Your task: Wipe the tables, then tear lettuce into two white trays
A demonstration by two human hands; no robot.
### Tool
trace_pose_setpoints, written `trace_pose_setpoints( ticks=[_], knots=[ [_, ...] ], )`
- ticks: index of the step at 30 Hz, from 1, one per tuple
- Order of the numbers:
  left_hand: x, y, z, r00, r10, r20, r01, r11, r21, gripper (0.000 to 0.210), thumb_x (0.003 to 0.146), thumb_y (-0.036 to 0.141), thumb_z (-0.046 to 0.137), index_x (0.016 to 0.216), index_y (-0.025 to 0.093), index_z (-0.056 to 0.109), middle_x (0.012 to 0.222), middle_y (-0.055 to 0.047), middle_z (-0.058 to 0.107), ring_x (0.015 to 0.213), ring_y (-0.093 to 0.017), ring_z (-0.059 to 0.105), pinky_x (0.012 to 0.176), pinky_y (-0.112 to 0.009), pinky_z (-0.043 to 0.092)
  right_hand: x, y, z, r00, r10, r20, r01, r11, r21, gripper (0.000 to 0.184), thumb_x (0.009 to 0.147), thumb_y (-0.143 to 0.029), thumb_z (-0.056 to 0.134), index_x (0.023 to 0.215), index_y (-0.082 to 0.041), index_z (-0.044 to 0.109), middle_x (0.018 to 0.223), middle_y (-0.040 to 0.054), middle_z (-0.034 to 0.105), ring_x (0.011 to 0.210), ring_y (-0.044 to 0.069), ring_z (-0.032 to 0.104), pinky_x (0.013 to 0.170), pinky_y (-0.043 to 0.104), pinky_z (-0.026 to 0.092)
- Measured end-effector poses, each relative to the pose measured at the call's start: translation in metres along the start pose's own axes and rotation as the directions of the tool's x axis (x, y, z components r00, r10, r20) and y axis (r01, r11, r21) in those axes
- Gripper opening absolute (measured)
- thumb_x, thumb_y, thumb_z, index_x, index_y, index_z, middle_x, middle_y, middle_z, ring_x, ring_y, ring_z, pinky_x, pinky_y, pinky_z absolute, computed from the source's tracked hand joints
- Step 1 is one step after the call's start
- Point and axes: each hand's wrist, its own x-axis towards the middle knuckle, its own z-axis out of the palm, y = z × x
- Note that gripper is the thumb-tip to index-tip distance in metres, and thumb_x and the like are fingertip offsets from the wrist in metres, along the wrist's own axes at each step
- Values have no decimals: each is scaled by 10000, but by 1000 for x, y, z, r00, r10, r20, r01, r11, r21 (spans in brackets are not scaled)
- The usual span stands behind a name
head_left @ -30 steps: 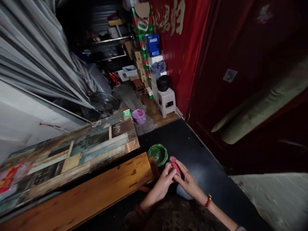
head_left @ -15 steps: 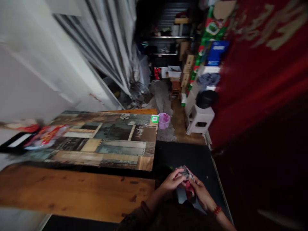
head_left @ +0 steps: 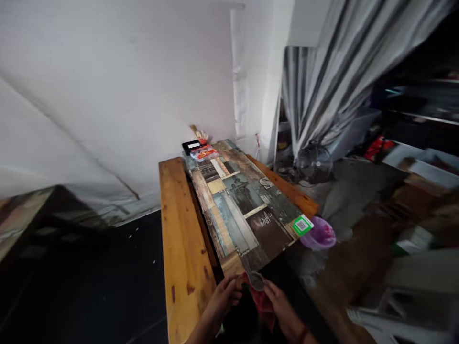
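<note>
Head view: left hand (head_left: 226, 295) and right hand (head_left: 281, 306) are pinching a red-and-grey cloth (head_left: 264, 306) — it's hanging by the counter's (head_left: 267, 234) near end — probably light, soft, floppy, best held by opposite edges.

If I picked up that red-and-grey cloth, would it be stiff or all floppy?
Probably floppy: the red-and-grey cloth droops below the right hand. It's likely light too, since it looks like thin fabric. It probably wouldn't roll, because it's hanging loosely, not bundled up.

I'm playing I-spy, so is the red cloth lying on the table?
No, the right hand holds the red cloth near one end of the table.
</note>
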Motion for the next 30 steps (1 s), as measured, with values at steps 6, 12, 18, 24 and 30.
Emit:
trace_pose_setpoints(
  ticks=[6, 12, 18, 24, 30],
  knots=[
    [-13, -30, 59, 982, -49, -184, 27, 992, -121, 714, 581, 607, 780, 1105, 162, 588, 783, -41, 666, 633, -124, 616, 575, -235, 429, 36, -53, -50, 979, 19, 202, -17, 1000, -14, 595, 685, -621, 712, 1100, -194, 710, 1114, 92, 727, 1130, 303, 627, 1038, 465, 436],
    [-49, -23, 68, 963, 61, -263, -117, 972, -205, 632, 702, 565, 726, 1167, 163, 580, 870, -56, 685, 706, -122, 627, 645, -241, 463, 73, -110, -49, 971, -129, 200, 136, 990, -23, 559, 728, -610, 680, 1122, -212, 693, 1206, 93, 689, 1172, 286, 603, 1043, 461, 437],
    [-69, -18, 65, 960, 70, -272, -148, 950, -276, 619, 681, 519, 768, 1138, 147, 581, 847, -55, 686, 709, -128, 636, 647, -235, 475, 95, -188, -32, 885, -342, 315, 409, 896, -176, 545, 830, -547, 601, 1287, -251, 590, 1350, 84, 595, 1270, 249, 531, 1112, 454, 367],
    [-74, -24, 56, 953, 90, -291, -174, 945, -276, 584, 714, 517, 737, 1147, 153, 591, 871, -60, 688, 732, -134, 642, 667, -239, 486, 119, -148, -71, 877, -400, 267, 481, 743, -465, 528, 868, -529, 526, 1316, -250, 561, 1372, 99, 573, 1259, 238, 543, 1096, 456, 392],
    [-16, -42, 25, 870, 126, -477, -120, 992, 42, 613, 731, 571, 633, 1175, 149, 611, 1058, -130, 695, 947, -248, 670, 824, -364, 527, 180, -89, -65, 784, -361, 504, 620, 454, -640, 463, 885, -386, 495, 1325, -260, 560, 1386, 88, 558, 1297, 239, 504, 1110, 463, 385]
  ],
)
